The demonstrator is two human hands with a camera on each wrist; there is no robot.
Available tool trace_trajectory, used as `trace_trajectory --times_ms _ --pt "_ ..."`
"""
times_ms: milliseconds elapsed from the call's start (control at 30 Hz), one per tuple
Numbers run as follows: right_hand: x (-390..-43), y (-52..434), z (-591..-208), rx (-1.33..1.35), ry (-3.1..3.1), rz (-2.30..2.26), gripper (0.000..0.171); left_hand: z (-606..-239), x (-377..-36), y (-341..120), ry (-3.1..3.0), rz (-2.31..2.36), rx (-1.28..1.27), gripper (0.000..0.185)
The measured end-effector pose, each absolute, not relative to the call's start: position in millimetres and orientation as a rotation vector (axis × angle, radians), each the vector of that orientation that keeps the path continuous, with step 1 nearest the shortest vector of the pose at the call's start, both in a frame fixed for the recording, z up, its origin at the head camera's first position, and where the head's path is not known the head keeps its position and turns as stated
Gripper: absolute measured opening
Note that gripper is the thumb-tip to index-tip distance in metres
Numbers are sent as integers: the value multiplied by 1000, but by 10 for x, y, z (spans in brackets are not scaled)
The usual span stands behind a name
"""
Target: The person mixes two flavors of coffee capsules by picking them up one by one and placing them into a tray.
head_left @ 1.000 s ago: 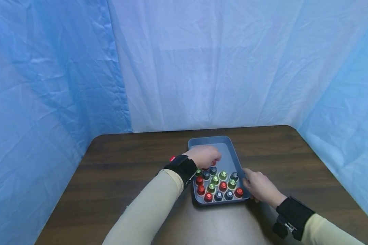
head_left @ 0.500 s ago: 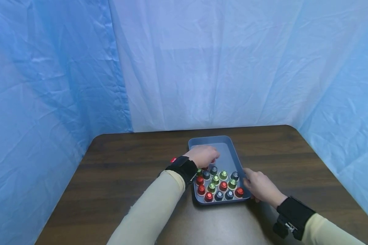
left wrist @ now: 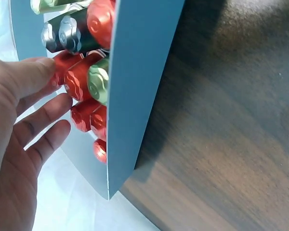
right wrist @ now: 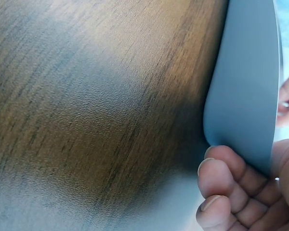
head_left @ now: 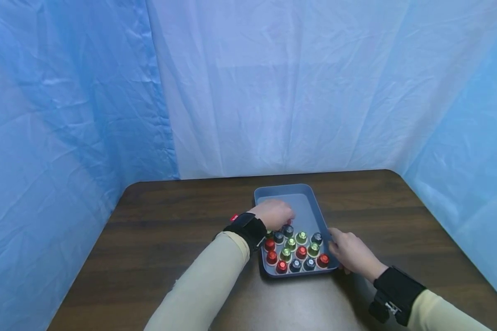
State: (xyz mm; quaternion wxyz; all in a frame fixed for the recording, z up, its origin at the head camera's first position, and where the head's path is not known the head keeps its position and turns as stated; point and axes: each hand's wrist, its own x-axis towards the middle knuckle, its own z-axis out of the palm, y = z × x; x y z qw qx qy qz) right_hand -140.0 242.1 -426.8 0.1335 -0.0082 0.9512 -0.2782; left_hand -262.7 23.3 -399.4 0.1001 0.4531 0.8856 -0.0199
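**Both hands at capsule tray on worktop**

Blue sheeting [head_left: 273, 92] hangs on three sides behind everything. Dark wood-grain worktop [head_left: 170, 239] carries one grey-blue tray [head_left: 310, 202], roughly centred, long side running away from the person.

Tray holds red, green and dark-blue capsules [head_left: 301, 251] standing dome-up in rows, filling the near half; far half shows bare floor.

Left hand [head_left: 273, 212] is inside the tray at the far edge of the capsule block, near the left wall. Left wrist view: fingers [left wrist: 43, 115] loosely extended, fingertips touching a red capsule [left wrist: 77, 79]; not wrapped round it, no clear grasp.

Right hand [head_left: 352, 252] is at the tray's near right corner. Right wrist view: fingers [right wrist: 221, 173] curled against the outside of the tray wall [right wrist: 241, 86], thumb on the inner side, so it grips the rim.

Both forearms in cream sleeves [head_left: 203, 280], black wrist straps [head_left: 248, 226] on each.
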Motion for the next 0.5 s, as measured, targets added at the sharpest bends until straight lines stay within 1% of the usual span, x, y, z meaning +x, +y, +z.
trace_trajectory --times_ms 233,500 --pt "-1391 2417 -4269 -28 2762 -811 54 -3904 -2606 222 2603 -57 1349 18" --pt "-1390 2427 -4262 -28 2757 -819 54 -3689 -2549 173 2587 -33 1288 29"
